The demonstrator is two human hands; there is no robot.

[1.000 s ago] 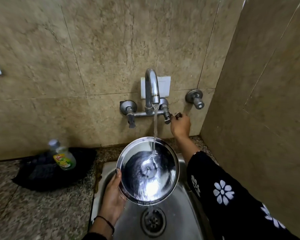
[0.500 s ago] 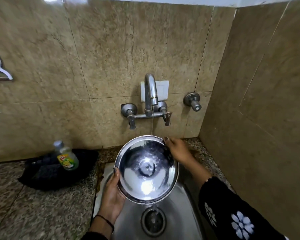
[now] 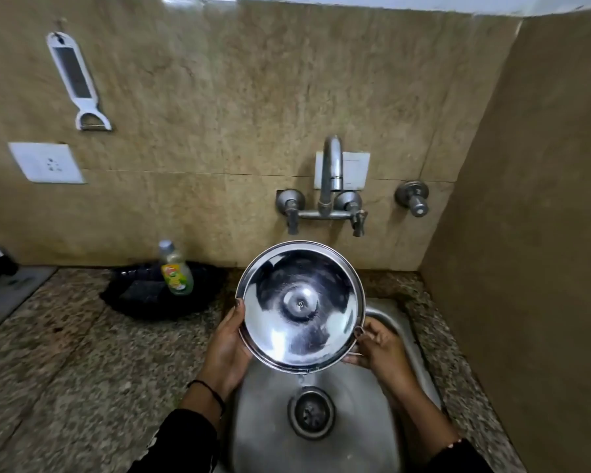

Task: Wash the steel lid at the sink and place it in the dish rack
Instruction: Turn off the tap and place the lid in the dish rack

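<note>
The round steel lid (image 3: 300,305) is held tilted above the steel sink (image 3: 388,319), its shiny hollow inside facing me. My left hand (image 3: 227,346) grips its left rim, fingers behind the lid and thumb on the edge. At the lower right rim my right hand (image 3: 377,346) pinches the edge. A drop of water falls from the lid's bottom edge toward the drain (image 3: 310,412). The wall tap (image 3: 330,179) above the lid is not running. No dish rack is in view.
A dish soap bottle (image 3: 175,269) stands in a black tray (image 3: 140,295) on the granite counter (image 3: 82,370) left of the sink. A white peeler (image 3: 77,80) and a wall socket (image 3: 46,162) are on the back wall. A tiled side wall (image 3: 543,233) closes the right.
The water has stopped running. My right hand left the tap handle and came down to grip the lid's lower right rim. The lid tipped up more toward me.
</note>
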